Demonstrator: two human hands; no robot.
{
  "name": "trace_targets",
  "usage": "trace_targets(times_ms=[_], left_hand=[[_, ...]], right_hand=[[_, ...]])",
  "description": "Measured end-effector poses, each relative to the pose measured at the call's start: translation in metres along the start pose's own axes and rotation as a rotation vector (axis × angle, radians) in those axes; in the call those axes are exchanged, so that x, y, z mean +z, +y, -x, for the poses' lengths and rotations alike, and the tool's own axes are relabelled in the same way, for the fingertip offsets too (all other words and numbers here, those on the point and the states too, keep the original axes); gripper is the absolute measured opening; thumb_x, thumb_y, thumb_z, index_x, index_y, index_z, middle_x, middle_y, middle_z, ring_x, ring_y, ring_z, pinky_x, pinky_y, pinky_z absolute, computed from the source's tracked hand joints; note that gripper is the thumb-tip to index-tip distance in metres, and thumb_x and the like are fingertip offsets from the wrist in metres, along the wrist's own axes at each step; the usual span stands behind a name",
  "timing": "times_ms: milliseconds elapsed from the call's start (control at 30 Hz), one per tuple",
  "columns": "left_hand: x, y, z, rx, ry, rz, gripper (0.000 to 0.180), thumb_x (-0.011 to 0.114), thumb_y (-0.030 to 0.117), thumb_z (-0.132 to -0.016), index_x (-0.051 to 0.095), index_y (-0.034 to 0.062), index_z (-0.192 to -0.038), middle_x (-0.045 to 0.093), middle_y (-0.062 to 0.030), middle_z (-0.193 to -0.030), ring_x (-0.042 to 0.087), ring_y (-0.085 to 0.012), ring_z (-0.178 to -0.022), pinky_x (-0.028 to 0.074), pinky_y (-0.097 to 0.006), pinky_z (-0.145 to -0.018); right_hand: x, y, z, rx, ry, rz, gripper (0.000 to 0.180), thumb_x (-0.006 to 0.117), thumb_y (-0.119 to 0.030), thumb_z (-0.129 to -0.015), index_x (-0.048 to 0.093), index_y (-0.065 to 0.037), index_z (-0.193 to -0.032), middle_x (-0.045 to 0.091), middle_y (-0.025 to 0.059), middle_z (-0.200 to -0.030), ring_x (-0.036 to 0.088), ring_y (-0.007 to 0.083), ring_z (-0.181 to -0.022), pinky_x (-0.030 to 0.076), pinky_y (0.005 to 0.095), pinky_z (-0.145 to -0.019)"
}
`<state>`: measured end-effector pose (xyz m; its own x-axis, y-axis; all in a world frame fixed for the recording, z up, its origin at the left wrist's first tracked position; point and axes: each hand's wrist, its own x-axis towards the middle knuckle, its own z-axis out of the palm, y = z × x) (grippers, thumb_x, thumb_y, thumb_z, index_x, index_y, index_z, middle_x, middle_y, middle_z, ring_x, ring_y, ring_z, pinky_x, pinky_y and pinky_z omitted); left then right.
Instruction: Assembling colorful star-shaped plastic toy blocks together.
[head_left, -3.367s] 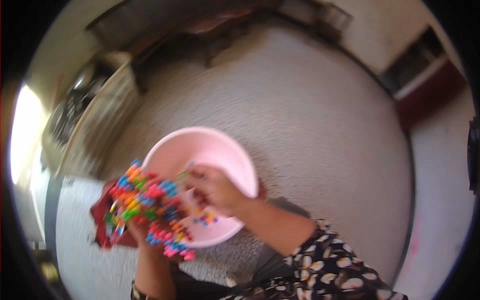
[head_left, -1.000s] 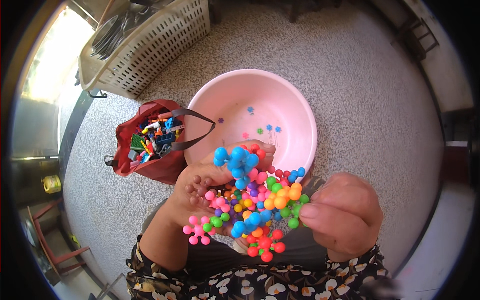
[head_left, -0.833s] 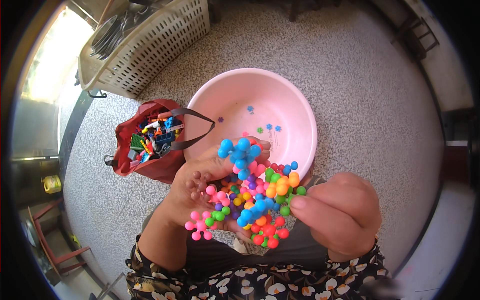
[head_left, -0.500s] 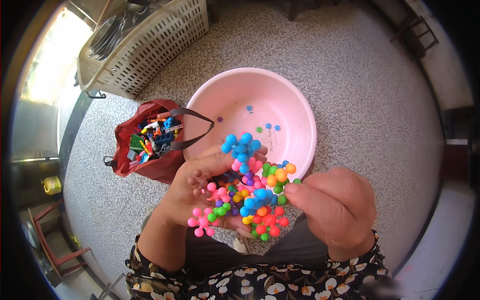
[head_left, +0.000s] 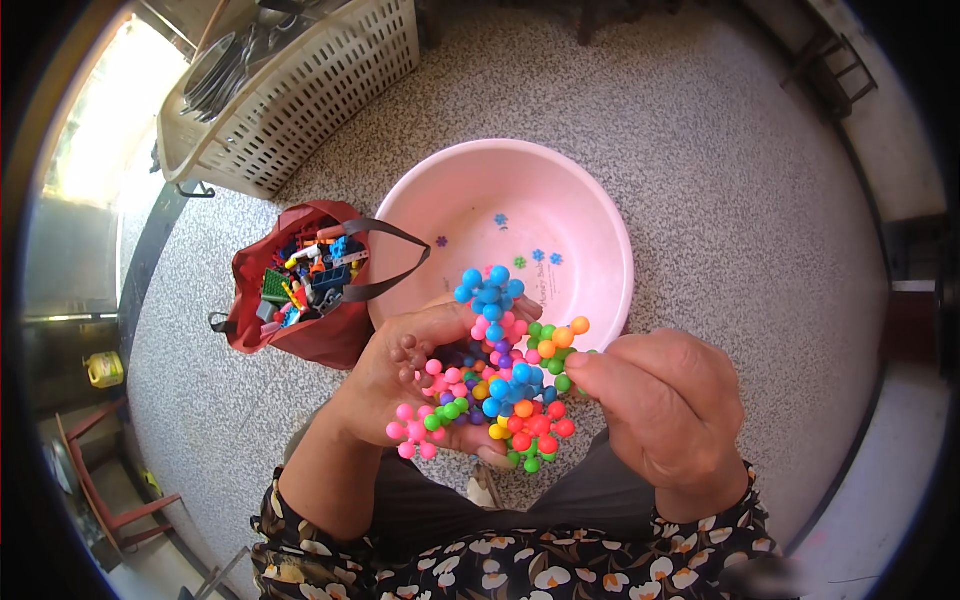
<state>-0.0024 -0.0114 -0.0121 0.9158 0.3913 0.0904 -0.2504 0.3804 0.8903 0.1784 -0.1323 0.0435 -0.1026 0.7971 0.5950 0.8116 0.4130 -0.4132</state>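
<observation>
Item: cluster of bright ball-and-stem toy pieces (head_left: 505,375), blue, pink, orange, green and red, joined in a loose bunch. Location: held in the air between both hands, above the near rim of the pink basin (head_left: 600,230), which stands on the speckled floor (head_left: 720,150).

Risk: the bunch looks loosely joined; a pull from one side is likely to break off single pieces, which could fall past the basin rim and scatter over the floor or into the lap below. The pink pieces at the lower left of the bunch hang outside the palm with nothing under them and seem the first to go. A few small pieces already lie on the basin bottom.

Left hand (head_left: 405,375): palm up, cupped under the bunch, fingers curled around its left and lower side, gripping it. Forearm rises from the lower edge.

Right hand (head_left: 665,405): back facing up, fingertips pinched on the right edge of the bunch at the green and orange balls.

Nearby: red bag (head_left: 290,320) full of mixed toy parts, just left of the basin; pale slatted basket (head_left: 300,85) further off toward the upper left.
</observation>
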Motion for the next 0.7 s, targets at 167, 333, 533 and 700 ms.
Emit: trace_targets(times_ms=[167,333,533,700], left_hand=[[0.004,0.002,0.000,-0.094,0.059,0.109,0.071,0.082,0.004,-0.052,0.051,-0.0045,-0.115,0.046,-0.0157,-0.123,0.045,-0.0225,-0.114,0.036,-0.037,-0.097],[0.004,0.002,0.000,-0.117,0.034,0.156,0.070,0.082,0.002,-0.052,0.051,-0.0048,-0.115,0.046,-0.0152,-0.124,0.046,-0.0218,-0.113,0.036,-0.036,-0.097],[0.004,-0.002,0.001,-0.083,0.021,0.204,0.070,0.081,0.002,-0.052,0.051,-0.0051,-0.115,0.045,-0.0159,-0.125,0.046,-0.0223,-0.114,0.037,-0.036,-0.096],[0.002,-0.007,0.001,-0.034,-0.057,0.156,0.069,0.081,0.005,-0.054,0.050,-0.0055,-0.115,0.044,-0.0163,-0.126,0.047,-0.0228,-0.113,0.038,-0.037,-0.096]], right_hand=[[0.000,0.001,0.001,0.012,0.009,-0.013,0.027,0.060,-0.005,-0.066,0.061,0.002,-0.092,0.058,0.0090,-0.077,0.059,0.0184,-0.062,0.050,0.0270,-0.051],[-0.001,0.001,0.001,0.010,0.007,-0.028,0.027,0.060,-0.005,-0.065,0.062,0.002,-0.091,0.058,0.0092,-0.077,0.059,0.0187,-0.063,0.050,0.0275,-0.051],[0.001,0.002,0.002,0.005,0.009,-0.046,0.027,0.060,-0.006,-0.065,0.062,0.002,-0.091,0.058,0.0087,-0.077,0.059,0.0184,-0.061,0.050,0.0271,-0.051],[0.002,0.002,0.001,-0.020,0.025,-0.008,0.027,0.061,-0.005,-0.065,0.062,0.002,-0.090,0.058,0.0081,-0.075,0.058,0.0180,-0.059,0.049,0.0266,-0.049]])
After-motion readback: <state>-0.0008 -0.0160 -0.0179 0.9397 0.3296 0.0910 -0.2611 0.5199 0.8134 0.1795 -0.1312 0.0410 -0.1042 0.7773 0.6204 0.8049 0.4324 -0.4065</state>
